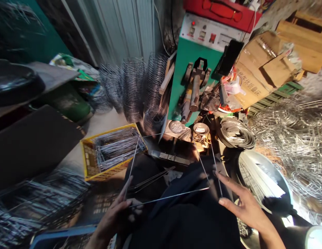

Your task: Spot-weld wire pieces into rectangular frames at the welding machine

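Observation:
A thin metal wire bent into a roughly four-sided frame (173, 196) spans the space between my hands, above my dark-clothed lap. My left hand (118, 209) is closed around its left side, near the lower left corner. On the right, my right hand (240, 200) has its index finger and thumb against a straight stretch of the wire, with the other fingers blurred behind it. The far side of the frame reaches toward the green welding machine (173, 100), whose thick electrode arm (194, 93) points down at me.
A yellow crate (85, 162) of straight wires stands left of my knees. Coiled wire stacks (133, 90) rise behind it. Small dishes (177, 127) sit below the machine. At right are a basin (282, 173) of metal strips, a strip coil (236, 133) and heaped wire (306, 138).

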### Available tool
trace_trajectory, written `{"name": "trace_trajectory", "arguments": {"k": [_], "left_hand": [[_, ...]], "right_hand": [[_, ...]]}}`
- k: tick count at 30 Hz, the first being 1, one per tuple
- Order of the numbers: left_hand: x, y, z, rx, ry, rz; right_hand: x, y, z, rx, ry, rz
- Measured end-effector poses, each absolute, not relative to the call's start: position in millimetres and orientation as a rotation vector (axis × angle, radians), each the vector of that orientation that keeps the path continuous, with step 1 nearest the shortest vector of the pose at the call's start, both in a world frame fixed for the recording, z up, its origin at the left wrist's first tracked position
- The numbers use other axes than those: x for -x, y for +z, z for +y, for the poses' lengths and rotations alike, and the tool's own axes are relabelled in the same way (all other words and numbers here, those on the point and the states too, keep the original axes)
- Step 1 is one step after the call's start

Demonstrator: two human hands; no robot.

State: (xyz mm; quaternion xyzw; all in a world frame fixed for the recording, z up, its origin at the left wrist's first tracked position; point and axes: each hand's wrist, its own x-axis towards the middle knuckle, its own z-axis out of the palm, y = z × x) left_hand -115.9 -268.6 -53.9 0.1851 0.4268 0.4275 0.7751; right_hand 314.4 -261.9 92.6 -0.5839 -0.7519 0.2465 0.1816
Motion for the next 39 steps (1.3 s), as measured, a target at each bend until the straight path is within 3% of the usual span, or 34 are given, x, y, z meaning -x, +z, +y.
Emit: {"name": "trace_trajectory", "arguments": {"k": [7,22,31,39], "left_hand": [[97.1,-49.1,-255.7,-0.451,0.914,0.864],[88.0,-40.0,-249.6,-0.532,0.873,0.845],[54.6,-34.9,-245.5,-0.536,0.84,0.695],[51.6,-22.1,-240.4,-0.56,0.916,0.731]], "right_hand": [[-292.8,85.1,-259.6,1.591,0.507,-2.338],[-273.1,54.4,-235.4,1.562,0.658,-2.469],[-209.4,48.0,-222.4,1.35,0.856,-2.537],[-239.3,44.4,-239.0,1.472,0.806,-2.362]]}}
